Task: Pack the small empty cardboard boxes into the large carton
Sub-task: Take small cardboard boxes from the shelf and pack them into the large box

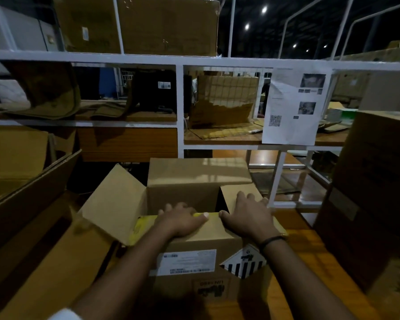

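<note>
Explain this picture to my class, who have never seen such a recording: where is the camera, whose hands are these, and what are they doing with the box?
There is no machine here. The one picture comes from a camera worn on a person's head, looking forward and down, so the two arms reaching in from below are the wearer's own. In front of them, on a wooden table, stands an open cardboard box with a white label on its near side. The left hand and the right hand lie flat on the box's near flap, pressing rather than holding anything. The other flaps stand open. A yellow sheet shows at the left. Behind is a white shelf rack with more cardboard, and a printed paper notice hangs on it.
</note>
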`<state>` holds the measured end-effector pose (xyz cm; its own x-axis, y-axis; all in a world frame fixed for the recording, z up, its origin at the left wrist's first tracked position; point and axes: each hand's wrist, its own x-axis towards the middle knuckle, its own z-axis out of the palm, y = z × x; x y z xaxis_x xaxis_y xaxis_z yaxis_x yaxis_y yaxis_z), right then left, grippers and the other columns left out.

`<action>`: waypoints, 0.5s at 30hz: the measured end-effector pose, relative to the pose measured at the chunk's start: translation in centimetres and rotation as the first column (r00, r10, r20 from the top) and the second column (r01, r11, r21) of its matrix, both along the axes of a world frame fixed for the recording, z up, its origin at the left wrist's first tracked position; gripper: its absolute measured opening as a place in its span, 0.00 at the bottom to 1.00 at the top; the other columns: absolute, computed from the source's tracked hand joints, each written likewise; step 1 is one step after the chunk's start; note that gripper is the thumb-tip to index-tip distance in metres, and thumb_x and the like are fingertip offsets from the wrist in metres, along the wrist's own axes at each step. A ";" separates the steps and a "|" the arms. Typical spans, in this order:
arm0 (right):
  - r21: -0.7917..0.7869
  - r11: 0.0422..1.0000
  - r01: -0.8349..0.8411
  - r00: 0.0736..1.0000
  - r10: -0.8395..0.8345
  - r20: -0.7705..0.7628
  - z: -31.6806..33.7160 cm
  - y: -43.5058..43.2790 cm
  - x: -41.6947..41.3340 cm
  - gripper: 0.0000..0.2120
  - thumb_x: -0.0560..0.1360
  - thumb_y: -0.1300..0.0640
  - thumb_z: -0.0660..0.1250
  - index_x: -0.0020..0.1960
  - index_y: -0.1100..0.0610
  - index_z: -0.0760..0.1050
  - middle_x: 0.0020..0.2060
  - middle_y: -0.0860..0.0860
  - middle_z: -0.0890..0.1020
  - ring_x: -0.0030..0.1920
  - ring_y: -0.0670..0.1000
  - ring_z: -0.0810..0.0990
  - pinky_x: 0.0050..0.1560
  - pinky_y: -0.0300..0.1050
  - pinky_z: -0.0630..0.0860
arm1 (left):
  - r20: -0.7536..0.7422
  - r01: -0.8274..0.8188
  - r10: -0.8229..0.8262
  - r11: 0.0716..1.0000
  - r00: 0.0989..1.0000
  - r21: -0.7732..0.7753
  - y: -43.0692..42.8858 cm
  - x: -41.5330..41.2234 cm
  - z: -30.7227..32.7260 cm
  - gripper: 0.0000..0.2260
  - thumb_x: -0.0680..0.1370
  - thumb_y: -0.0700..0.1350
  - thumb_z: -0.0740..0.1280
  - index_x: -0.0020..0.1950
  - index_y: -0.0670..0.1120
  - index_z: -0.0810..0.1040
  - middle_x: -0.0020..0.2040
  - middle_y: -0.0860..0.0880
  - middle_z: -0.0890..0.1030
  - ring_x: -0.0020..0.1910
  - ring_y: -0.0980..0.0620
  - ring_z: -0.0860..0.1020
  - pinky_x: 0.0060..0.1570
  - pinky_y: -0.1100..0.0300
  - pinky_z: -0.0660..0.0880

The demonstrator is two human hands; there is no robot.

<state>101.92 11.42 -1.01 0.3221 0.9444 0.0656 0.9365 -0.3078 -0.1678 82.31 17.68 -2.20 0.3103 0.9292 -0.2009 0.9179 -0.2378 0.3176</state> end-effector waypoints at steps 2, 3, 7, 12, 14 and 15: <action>-0.005 1.000 0.013 1.000 -0.014 -0.006 0.2 0.1 -0.3 0.31 0.75 0.33 0.63 0.71 0.50 0.65 0.71 0.57 0.70 0.73 0.70 0.63 0.65 0.68 0.68 | -0.008 -0.002 0.003 0.998 1.000 0.068 -1.0 0.3 -0.7 0.33 0.80 0.73 0.50 0.71 0.53 0.77 0.71 0.47 0.77 0.70 0.44 0.73 0.72 0.40 0.61; 0.013 1.000 0.010 1.000 -0.010 -0.025 0.2 0.0 -0.2 0.30 0.75 0.34 0.63 0.69 0.50 0.65 0.69 0.57 0.72 0.71 0.69 0.65 0.64 0.67 0.70 | 0.012 -0.016 0.014 0.994 1.000 0.106 -1.1 0.1 -0.7 0.33 0.80 0.73 0.50 0.67 0.52 0.80 0.66 0.48 0.81 0.64 0.46 0.77 0.69 0.42 0.65; 0.148 0.988 -0.054 0.877 0.117 -0.465 2.0 -0.9 1.9 0.20 0.77 0.39 0.67 0.62 0.49 0.69 0.54 0.52 0.78 0.54 0.54 0.80 0.49 0.53 0.83 | 0.052 -0.038 0.027 0.973 0.998 0.227 -1.2 -0.1 -0.5 0.32 0.81 0.71 0.52 0.63 0.49 0.82 0.60 0.47 0.84 0.58 0.46 0.80 0.66 0.44 0.69; 0.154 0.988 -0.010 0.654 0.123 -0.746 7.8 -1.8 7.2 0.15 0.82 0.47 0.64 0.66 0.51 0.73 0.56 0.53 0.79 0.53 0.53 0.80 0.50 0.52 0.80 | 0.090 -0.075 0.050 0.948 0.995 0.308 -1.5 -0.1 -0.6 0.31 0.81 0.70 0.54 0.64 0.48 0.82 0.60 0.47 0.84 0.58 0.47 0.80 0.70 0.43 0.68; 0.153 0.988 0.014 0.698 0.100 -0.709 10.0 -1.9 9.0 0.19 0.82 0.54 0.67 0.71 0.51 0.70 0.55 0.52 0.78 0.51 0.53 0.80 0.45 0.50 0.80 | 0.086 -0.072 0.047 0.945 0.995 0.319 -1.4 -0.1 -0.7 0.31 0.81 0.69 0.54 0.63 0.48 0.82 0.59 0.47 0.84 0.57 0.47 0.80 0.69 0.43 0.69; 0.172 0.985 0.011 0.779 0.099 -0.619 10.9 -1.8 9.7 0.23 0.81 0.57 0.69 0.74 0.50 0.68 0.58 0.53 0.79 0.53 0.53 0.80 0.46 0.50 0.81 | 0.085 -0.070 0.045 0.943 0.995 0.325 -1.5 0.0 -0.7 0.31 0.81 0.69 0.54 0.63 0.48 0.82 0.59 0.47 0.84 0.57 0.46 0.80 0.68 0.43 0.70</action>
<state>111.65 9.58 9.87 0.3030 0.9529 0.0131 0.6213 -0.1871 -0.7609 82.29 16.21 -2.88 0.2569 0.9564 0.1389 0.9095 -0.2879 0.2998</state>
